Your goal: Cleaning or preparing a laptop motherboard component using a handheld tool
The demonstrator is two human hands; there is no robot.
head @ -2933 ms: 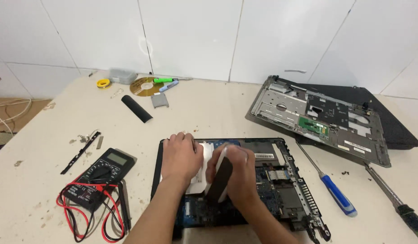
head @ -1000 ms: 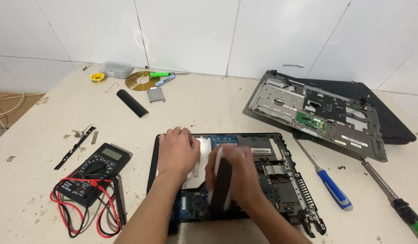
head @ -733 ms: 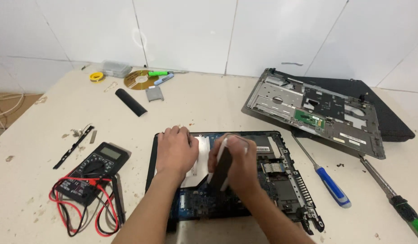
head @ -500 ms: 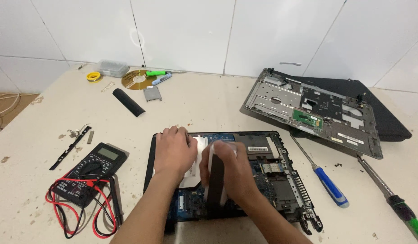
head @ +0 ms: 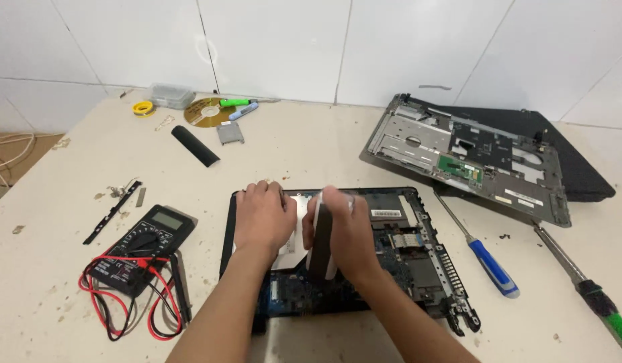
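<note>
Head view, looking down on a cream worktop (head: 324,144) speckled with crumbs and chips, backed by a white tiled wall (head: 405,47). At centre, an opened laptop base (head: 418,269) with circuit board and black frame exposed, lying flat near the front edge. Left hand (head: 262,218) palm-down and spread flat on a silver plate (head: 299,222) in the upper left of the base, pressing rather than gripping. Right hand (head: 348,232) closed around a flat dark rectangular part (head: 320,245), held on edge and nearly upright above the middle of the base, thumb on one face, fingers wrapped over the other. To the left, a black digital multimeter (head: 146,232) with red and black leads (head: 133,306) coiled beside it; farther left, a thin black strip (head: 113,212) and small metal bits. Along the wall, a yellow tape roll (head: 144,107), a clear plastic box (head: 171,95), a gold disc (head: 207,112), a green marker (head: 236,102), a small grey plate (head: 230,132) and a black bar (head: 195,145). To the right, a blue-handled screwdriver (head: 482,252) just beside the base, a green-handled screwdriver (head: 586,289) farther out, and a detached grey palmrest cover (head: 465,158) resting tilted on a black laptop lid (head: 573,165). At far left, loose cables (head: 5,151) on a brown surface beyond the worktop edge.
</note>
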